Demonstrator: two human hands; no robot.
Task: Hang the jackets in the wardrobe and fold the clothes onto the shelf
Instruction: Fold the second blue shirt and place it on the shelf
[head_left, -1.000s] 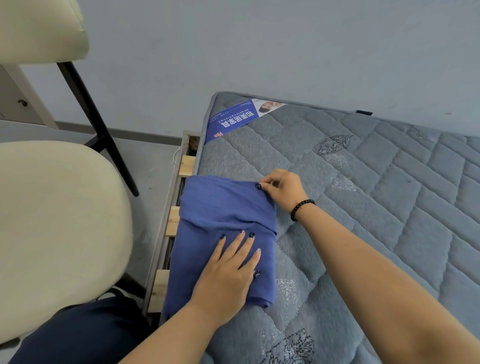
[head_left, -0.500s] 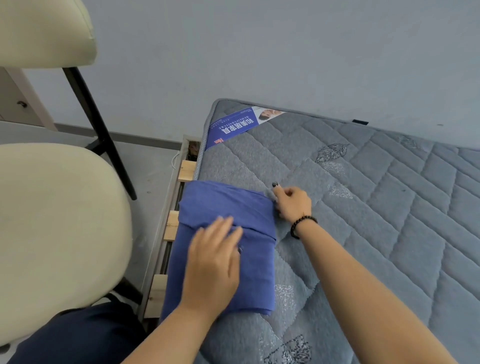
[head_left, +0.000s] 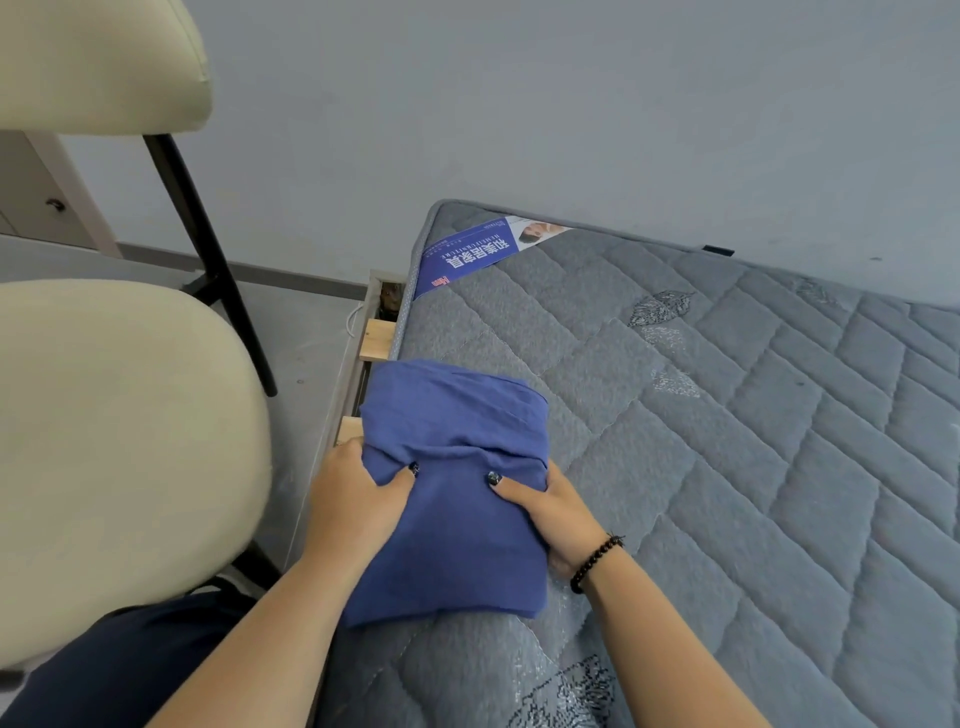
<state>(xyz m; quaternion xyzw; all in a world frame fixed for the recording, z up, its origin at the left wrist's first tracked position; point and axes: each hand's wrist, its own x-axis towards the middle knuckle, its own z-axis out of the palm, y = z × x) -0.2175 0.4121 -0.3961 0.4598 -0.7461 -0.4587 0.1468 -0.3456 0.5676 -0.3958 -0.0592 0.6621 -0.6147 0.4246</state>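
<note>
The folded blue shirt (head_left: 457, 499) sits squeezed between my left hand (head_left: 353, 504) and right hand (head_left: 556, 512); lifting carelessly might unfold it.

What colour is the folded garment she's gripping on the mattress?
Solid blue, no pattern, on the folded garment; the head view shows it, held by both hands.

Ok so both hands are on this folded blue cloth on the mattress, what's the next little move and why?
Probably lift it straight up off the mattress, keeping it level. The blue cloth already looks folded into a compact bundle, and the left hand and right hand grip its two sides with thumbs on top, a carrying hold. No shelf is in view, so it must be carried off.
</note>
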